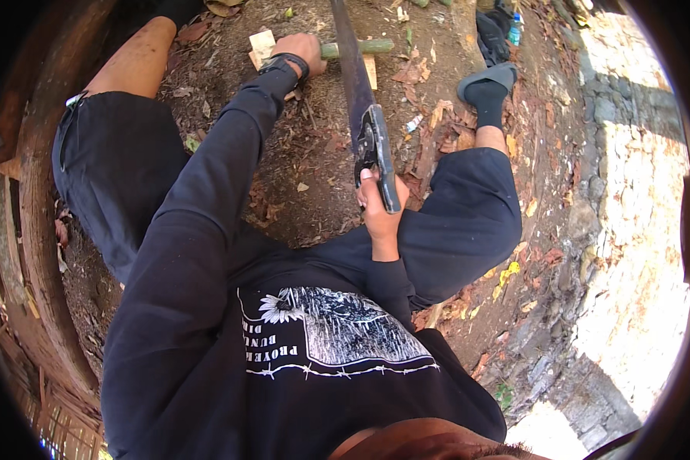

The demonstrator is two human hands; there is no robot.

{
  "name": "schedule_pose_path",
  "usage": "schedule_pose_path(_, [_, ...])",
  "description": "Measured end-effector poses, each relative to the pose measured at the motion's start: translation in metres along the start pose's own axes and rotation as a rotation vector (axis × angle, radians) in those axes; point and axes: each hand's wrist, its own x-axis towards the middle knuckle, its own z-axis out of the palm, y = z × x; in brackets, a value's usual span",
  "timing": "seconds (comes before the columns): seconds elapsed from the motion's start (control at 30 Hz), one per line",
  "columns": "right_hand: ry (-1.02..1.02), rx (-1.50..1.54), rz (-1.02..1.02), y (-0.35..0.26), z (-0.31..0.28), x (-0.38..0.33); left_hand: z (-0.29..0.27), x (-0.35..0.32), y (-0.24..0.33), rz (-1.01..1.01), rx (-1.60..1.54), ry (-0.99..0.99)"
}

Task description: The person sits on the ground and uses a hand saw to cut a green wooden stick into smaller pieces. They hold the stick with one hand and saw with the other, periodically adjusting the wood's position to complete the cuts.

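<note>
My right hand [383, 205] is closed around the dark handle [377, 149] of a handsaw. The long saw blade [351, 65] points away from me and crosses a green branch [372, 47] at the far middle. Whether its teeth are in the wood, I cannot tell. Just left of the blade, my left hand [303, 52] grips the branch, its fingers wrapped over the end and partly hidden. A dark band [293, 63] circles that wrist. Pale wood pieces lie by the branch, one [262, 46] left of my hand and another [371, 73] under the branch beside the blade.
My legs are spread on either side, with a grey slipper [498, 77] on the right foot. A thick log [42, 199] runs along the left. Stone paving [590, 199] borders the right. Dry leaves litter the soil, and a small bottle [515, 31] lies at the far right.
</note>
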Motion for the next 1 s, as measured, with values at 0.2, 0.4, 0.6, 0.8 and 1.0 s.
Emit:
schedule_pose_path(0.2, [-0.011, -0.013, -0.031, 0.002, 0.004, -0.001, 0.0, -0.002, -0.007, -0.009, -0.025, -0.028])
schedule_pose_path(0.4, [-0.013, -0.011, -0.017, -0.001, 0.002, 0.002, 0.002, 0.001, -0.004, -0.017, -0.034, -0.024])
schedule_pose_path(0.6, [-0.012, -0.074, -0.045, 0.002, -0.002, 0.002, 0.001, 0.001, -0.003, -0.017, -0.03, -0.009])
schedule_pose_path(0.8, [0.002, -0.201, -0.034, -0.008, -0.019, -0.023, 0.003, 0.004, -0.004, -0.018, -0.01, -0.015])
schedule_pose_path(1.0, [-0.031, -0.123, 0.034, -0.024, -0.044, -0.044, 0.013, -0.003, -0.009, 0.075, 0.03, 0.055])
